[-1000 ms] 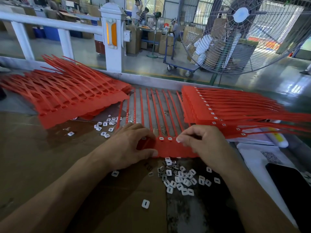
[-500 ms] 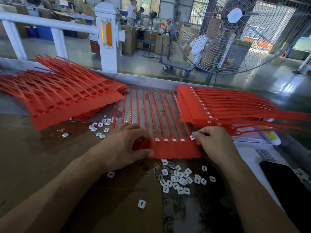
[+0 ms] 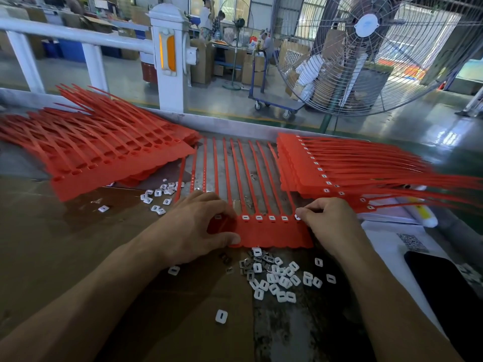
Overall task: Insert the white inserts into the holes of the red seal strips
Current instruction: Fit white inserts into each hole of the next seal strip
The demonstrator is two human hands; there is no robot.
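Note:
A red sheet of joined seal strips (image 3: pixel 271 232) lies in front of me, its tails running away across the table. Several white inserts (image 3: pixel 271 218) sit in the holes along its head. My left hand (image 3: pixel 194 227) rests on the sheet's left end, thumb on its near edge, fingers over the holes there. My right hand (image 3: pixel 332 222) is at the sheet's right end, its curled fingertips pinching a white insert (image 3: pixel 297 217) at the last hole. A pile of loose white inserts (image 3: pixel 277 276) lies just below the sheet.
A stack of red strips with empty holes (image 3: pixel 104 158) lies at the left, with more loose inserts (image 3: pixel 159 198) beside it. A stack with inserts fitted (image 3: pixel 339 168) lies at the right. A black phone (image 3: pixel 444 288) and white papers (image 3: pixel 386 246) sit at the right. A large fan (image 3: pixel 366 53) stands behind.
My right hand has moved right along the sheet's head to the last hole, uncovering more fitted inserts. My left hand has stayed on the left end.

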